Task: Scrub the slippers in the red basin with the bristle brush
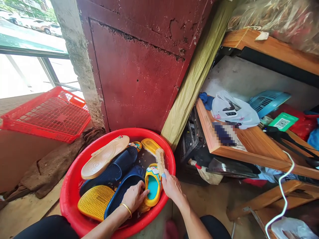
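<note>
While pinching the edge of the small yellow shoe (pixel 153 188) with the left hand (pixel 134 197), inside the red basin (pixel 65 192) near its right rim, and closing the right hand (pixel 171 185) around the brush (pixel 160 159), could lose the shoe through loose pinching or hard brushing.

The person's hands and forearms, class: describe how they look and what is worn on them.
The left hand is ungloved, with a slim, smooth, gold-coloured bangle around its wrist. The right hand is also ungloved, and no bangle shows there. No sleeve covers the visible part of the left forearm or right forearm.
</note>
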`<state>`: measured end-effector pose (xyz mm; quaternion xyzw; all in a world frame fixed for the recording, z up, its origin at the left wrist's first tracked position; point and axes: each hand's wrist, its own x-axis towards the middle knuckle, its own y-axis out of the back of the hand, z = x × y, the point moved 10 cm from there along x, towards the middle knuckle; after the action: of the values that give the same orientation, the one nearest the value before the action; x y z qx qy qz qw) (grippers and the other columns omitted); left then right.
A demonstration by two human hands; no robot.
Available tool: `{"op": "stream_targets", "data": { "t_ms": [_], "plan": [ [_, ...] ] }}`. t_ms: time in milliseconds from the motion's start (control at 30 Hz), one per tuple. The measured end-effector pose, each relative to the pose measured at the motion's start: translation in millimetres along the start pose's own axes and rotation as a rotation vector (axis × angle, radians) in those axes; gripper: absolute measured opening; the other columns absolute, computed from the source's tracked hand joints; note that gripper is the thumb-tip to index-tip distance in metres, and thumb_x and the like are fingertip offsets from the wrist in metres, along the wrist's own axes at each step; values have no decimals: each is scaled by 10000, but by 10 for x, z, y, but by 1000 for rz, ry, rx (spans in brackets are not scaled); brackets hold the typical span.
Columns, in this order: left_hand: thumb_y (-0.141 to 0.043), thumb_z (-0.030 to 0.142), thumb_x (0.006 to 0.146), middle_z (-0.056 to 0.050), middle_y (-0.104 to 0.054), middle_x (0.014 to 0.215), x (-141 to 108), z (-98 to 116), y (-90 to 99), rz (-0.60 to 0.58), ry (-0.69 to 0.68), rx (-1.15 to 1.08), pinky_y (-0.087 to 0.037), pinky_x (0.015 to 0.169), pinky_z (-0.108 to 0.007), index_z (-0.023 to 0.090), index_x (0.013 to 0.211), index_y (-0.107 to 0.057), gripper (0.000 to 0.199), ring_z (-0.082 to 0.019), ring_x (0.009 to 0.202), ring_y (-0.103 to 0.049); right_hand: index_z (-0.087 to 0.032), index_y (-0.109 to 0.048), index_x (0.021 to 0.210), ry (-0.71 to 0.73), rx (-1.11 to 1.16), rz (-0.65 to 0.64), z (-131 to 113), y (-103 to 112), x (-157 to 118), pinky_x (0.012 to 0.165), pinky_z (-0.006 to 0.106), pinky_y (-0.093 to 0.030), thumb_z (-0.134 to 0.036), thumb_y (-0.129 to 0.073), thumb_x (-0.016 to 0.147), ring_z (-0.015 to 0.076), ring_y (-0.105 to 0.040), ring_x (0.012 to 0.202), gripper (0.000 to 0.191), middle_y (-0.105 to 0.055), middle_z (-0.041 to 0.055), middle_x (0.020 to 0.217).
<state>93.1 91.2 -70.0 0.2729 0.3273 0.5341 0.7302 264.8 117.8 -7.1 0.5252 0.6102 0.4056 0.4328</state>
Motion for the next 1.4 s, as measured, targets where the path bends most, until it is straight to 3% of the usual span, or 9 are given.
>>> {"op": "stream_targets", "data": {
  "t_ms": [100, 233, 433, 700, 867, 1033, 1200, 1300, 1400],
  "plan": [
    [-473, 382, 933, -91, -752, 1085, 8, -70, -61, 7, 27, 96, -486, 830, -320, 233, 1136, -579, 273, -235, 1010, -711, -190, -448, 1503, 6, 8, 7, -6, 14, -13, 949, 322, -470, -251, -376, 999, 239, -687, 1093, 512, -736, 123, 1174],
    [-494, 284, 904, -106, -706, 1257, 73, -146, -102, -7, 26, 25, -460, 974, -337, 223, 1258, -580, 369, -235, 1183, -649, -181, -428, 1515, 6, 22, 6, 14, -8, -27, 950, 323, -475, -262, -355, 1006, 235, -683, 1097, 520, -730, 123, 1190],
    [-525, 183, 829, -49, -758, 1081, 76, -45, -48, -57, 9, -100, -480, 905, -301, 235, 1084, -670, 297, -204, 1037, -691, -130, -407, 1519, 34, 27, -16, 12, -65, -20, 974, 332, -470, -260, -331, 1007, 239, -673, 1122, 534, -721, 147, 1199],
    [-467, 184, 863, -56, -717, 1009, -13, 159, 189, 67, -35, 59, -491, 849, -291, 236, 1030, -640, 246, -188, 952, -690, -161, -463, 1484, -70, 186, 38, 84, 32, 10, 957, 304, -491, -308, -327, 1025, 235, -663, 1148, 502, -678, 142, 1287],
    [-453, 193, 873, -71, -686, 970, -66, 233, 254, 159, -133, 152, -514, 789, -281, 224, 1031, -634, 241, -183, 867, -691, -261, -436, 1497, -173, 355, -23, 113, -41, -9, 681, 243, -562, -330, -431, 986, 176, -741, 771, 515, -731, 72, 1150],
    [-468, 223, 887, -89, -713, 951, -163, 285, 277, 336, -293, 147, -551, 787, -314, 208, 1084, -643, 264, -208, 856, -703, -298, -354, 1523, -227, 609, -82, 140, -161, -29, 444, 199, -496, -318, -615, 853, 101, -636, 459, 719, -718, 46, 1079],
    [-496, 297, 888, -107, -750, 1031, -217, 282, 450, 477, -356, -32, -564, 855, -349, 204, 1128, -650, 300, -234, 963, -715, -241, -286, 1542, -255, 874, -69, 181, -250, -34, 343, 164, -398, -315, -614, 813, 78, -575, 398, 803, -698, 48, 1001],
    [-514, 331, 861, -69, -764, 1038, -163, 230, 565, 431, -251, -224, -553, 881, -357, 242, 1119, -655, 307, -231, 977, -715, -216, -249, 1549, -245, 1050, -27, 153, -275, -44, 338, 165, -389, -293, -622, 786, 57, -534, 389, 853, -684, 61, 1032],
    [-540, 355, 825, -41, -773, 919, -98, 156, 541, 317, -115, -505, -556, 826, -358, 255, 1109, -663, 325, -231, 861, -720, -216, -243, 1548, -230, 1130, 4, 111, -304, -53, 344, 176, -395, -301, -635, 773, 50, -514, 396, 872, -669, 72, 1064]
  ]
}}
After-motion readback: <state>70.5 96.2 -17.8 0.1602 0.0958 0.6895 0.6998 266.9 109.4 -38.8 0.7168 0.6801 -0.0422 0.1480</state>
